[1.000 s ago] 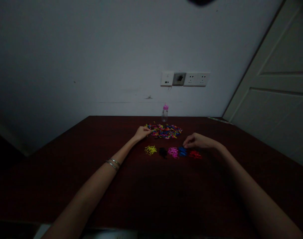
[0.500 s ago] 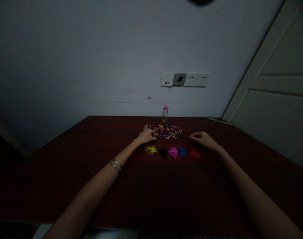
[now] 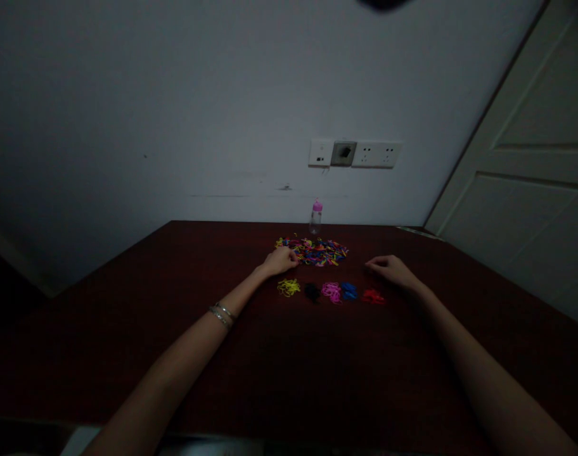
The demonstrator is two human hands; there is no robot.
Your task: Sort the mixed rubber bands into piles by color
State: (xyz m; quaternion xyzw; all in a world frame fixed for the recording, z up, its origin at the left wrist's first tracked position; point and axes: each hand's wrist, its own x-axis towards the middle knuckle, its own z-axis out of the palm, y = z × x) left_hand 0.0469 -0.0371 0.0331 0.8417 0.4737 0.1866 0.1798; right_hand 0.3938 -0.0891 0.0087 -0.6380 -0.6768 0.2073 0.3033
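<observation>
My left hand (image 3: 281, 259) is closed at the left edge of a mixed pile of small coloured bands (image 3: 321, 252); anything between its fingertips is too small to make out. To the right of the pile my right hand (image 3: 388, 268) rests with its fingers pressed together, and I cannot make out anything in them. Nearer to me lies a row of sorted heaps: yellow bands (image 3: 288, 287), black bands (image 3: 312, 292), pink bands (image 3: 331, 292), blue bands (image 3: 349, 291) and red bands (image 3: 374, 296).
A clear bottle with a pink cap (image 3: 316, 218) stands behind the pile, near the wall. Sockets (image 3: 375, 154) are on the wall above the dark red table (image 3: 289, 367). A white panelled door (image 3: 531, 164) is at the right.
My right hand has shifted slightly right, a little farther from the mixed pile. My left hand stays at the pile's left edge.
</observation>
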